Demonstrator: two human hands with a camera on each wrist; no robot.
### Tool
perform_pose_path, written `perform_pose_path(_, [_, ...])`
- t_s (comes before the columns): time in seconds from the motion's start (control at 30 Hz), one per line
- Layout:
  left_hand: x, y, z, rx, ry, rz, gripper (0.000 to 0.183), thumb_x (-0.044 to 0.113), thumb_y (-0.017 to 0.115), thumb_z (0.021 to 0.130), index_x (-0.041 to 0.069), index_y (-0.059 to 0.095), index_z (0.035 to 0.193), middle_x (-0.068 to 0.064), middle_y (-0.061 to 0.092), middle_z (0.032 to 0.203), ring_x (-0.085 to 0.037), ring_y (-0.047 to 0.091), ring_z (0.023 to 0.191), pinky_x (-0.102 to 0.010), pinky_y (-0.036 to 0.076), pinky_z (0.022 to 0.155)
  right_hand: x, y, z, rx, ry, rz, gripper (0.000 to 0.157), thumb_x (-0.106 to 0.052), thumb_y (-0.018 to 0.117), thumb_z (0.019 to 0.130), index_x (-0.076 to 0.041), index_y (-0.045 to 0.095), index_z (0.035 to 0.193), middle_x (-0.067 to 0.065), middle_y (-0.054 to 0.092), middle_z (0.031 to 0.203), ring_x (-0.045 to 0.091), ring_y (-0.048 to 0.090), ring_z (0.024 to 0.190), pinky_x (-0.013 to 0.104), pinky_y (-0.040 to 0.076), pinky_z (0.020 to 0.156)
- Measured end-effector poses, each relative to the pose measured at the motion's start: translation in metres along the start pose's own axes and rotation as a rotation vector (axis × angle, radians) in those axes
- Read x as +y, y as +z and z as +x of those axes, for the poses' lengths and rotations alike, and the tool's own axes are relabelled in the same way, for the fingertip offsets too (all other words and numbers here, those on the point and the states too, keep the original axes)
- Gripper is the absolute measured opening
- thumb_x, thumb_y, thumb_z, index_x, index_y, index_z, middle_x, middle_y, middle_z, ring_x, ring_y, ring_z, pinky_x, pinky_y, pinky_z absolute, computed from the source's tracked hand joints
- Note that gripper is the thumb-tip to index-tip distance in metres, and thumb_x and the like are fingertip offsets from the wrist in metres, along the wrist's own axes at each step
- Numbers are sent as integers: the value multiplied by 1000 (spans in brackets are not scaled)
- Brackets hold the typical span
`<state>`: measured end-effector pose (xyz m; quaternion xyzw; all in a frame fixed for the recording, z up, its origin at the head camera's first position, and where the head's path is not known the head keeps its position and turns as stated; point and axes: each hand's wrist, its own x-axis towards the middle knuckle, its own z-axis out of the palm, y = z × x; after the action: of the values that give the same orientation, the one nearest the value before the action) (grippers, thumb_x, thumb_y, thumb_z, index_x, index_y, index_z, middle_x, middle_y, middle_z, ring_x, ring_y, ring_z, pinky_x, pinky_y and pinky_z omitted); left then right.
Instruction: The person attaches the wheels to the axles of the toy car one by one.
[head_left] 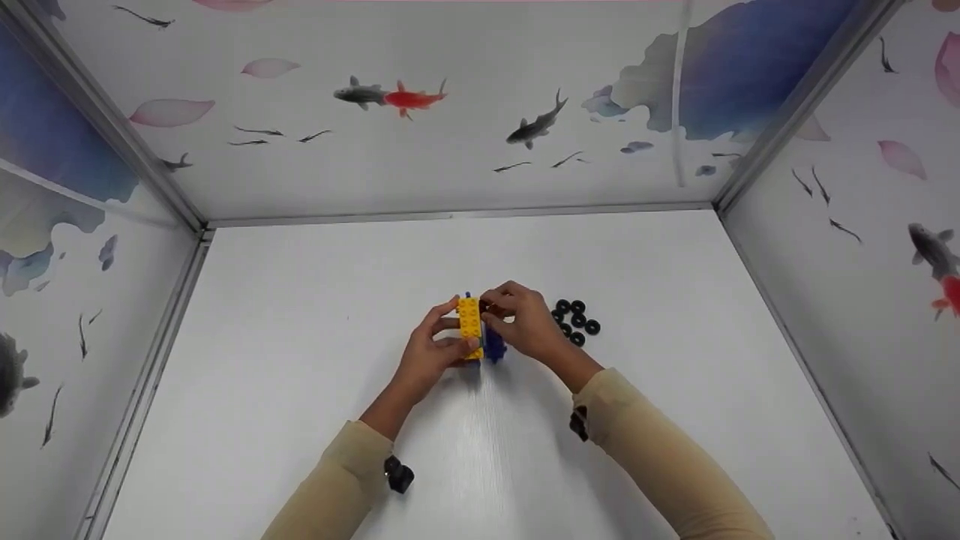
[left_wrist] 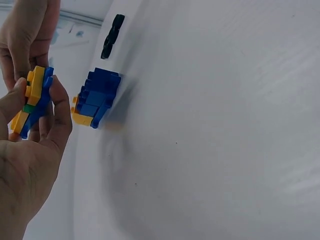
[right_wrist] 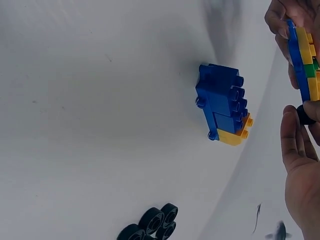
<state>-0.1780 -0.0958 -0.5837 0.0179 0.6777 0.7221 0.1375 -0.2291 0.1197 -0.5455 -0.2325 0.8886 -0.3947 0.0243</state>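
Note:
My left hand (head_left: 431, 349) grips a toy-brick assembly (head_left: 469, 319), yellow with a green piece on top and a blue base beneath, and holds it up off the table. Fingers and thumb lie on opposite sides of it in the left wrist view. My right hand (head_left: 531, 324) pinches a small black wheel (right_wrist: 304, 115) against one end of the blue base. Whether the wheel is fixed there, I cannot tell. A second assembly of blue and yellow bricks (right_wrist: 220, 102) stands on the table just beyond the hands, partly covered by the right hand in the head view.
Several loose black wheels (head_left: 578, 319) lie in a cluster right of my right hand. The white table (head_left: 300, 300) is bounded by a back wall (head_left: 450, 165) and side walls printed with fish and petals.

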Motion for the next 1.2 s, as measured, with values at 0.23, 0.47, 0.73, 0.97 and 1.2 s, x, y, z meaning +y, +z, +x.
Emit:
perform_pose_path(0.23, [0,3,-3,-6,15,30,86,27,85,100,30,37,172,-3,36,176,-26,78,115,-40,68,97,4,0,-2,-14,0,22,31,-10,77,104,-7,78,135,12,71,124,24,78,110,37,66,101])
perform_pose_path(0.47, [-1,3,-4,-12,53,46,59,24,83,102,35,53,151,4,34,178,-27,78,111,-39,69,92,4,1,-2,-19,-2,28,31,-9,78,104,-7,78,135,12,72,123,24,78,109,37,67,100])
perform_pose_path(0.73, [-1,1,-6,-58,94,75,40,25,82,103,21,64,139,11,29,180,-29,78,118,-39,69,93,6,0,-4,-20,-30,65,29,-8,77,104,-6,79,132,13,72,121,26,79,111,37,67,99])
perform_pose_path(0.97, [2,-1,-6,-85,88,144,52,22,89,96,28,64,142,13,28,180,-30,75,124,-35,66,101,7,-2,-5,-26,0,67,29,-9,78,104,-8,79,133,12,72,123,25,79,111,38,66,101])
perform_pose_path(1.2, [3,-5,-4,-145,119,147,68,6,91,91,27,60,147,12,24,182,-32,70,129,-33,64,106,7,-4,-5,-33,27,61,30,-10,77,104,-10,78,135,11,72,125,24,79,112,37,66,103])
